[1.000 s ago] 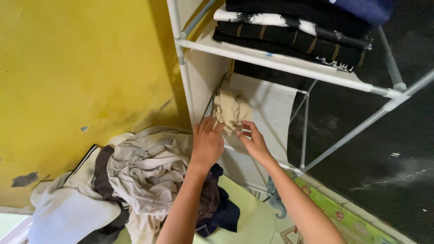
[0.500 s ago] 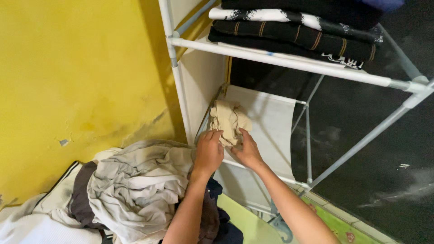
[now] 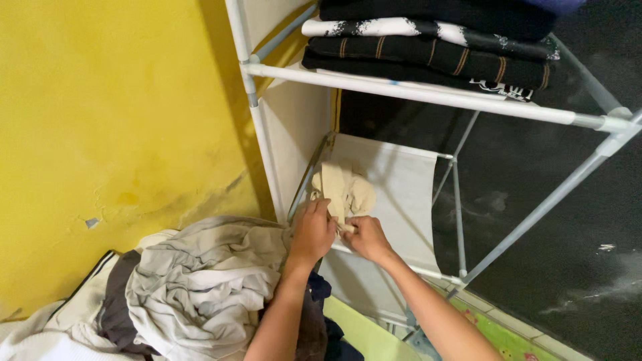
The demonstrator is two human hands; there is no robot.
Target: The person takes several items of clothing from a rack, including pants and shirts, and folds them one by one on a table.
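From the head camera, the beige cloth [image 3: 342, 190] you are working lies bunched on the white fabric shelf [image 3: 401, 200] of the rack [image 3: 428, 93], near its front left corner. Its long axis runs roughly from 6 o'clock up to 12 o'clock, with the folded end pointing away from you.

Your left hand [image 3: 311, 232] comes in from 6 o'clock, knuckles up, fingers curled onto the cloth's near left edge. Your right hand [image 3: 366, 238] reaches from 5 o'clock and pinches the near edge just beside it, so both hands are closed on the cloth.

The upper shelf holds 3 or so folded dark clothes [image 3: 435, 47], stacked flat. At 8 o'clock from your hands, a heap of grey and white laundry [image 3: 194, 287] lies against the yellow wall [image 3: 114, 113].
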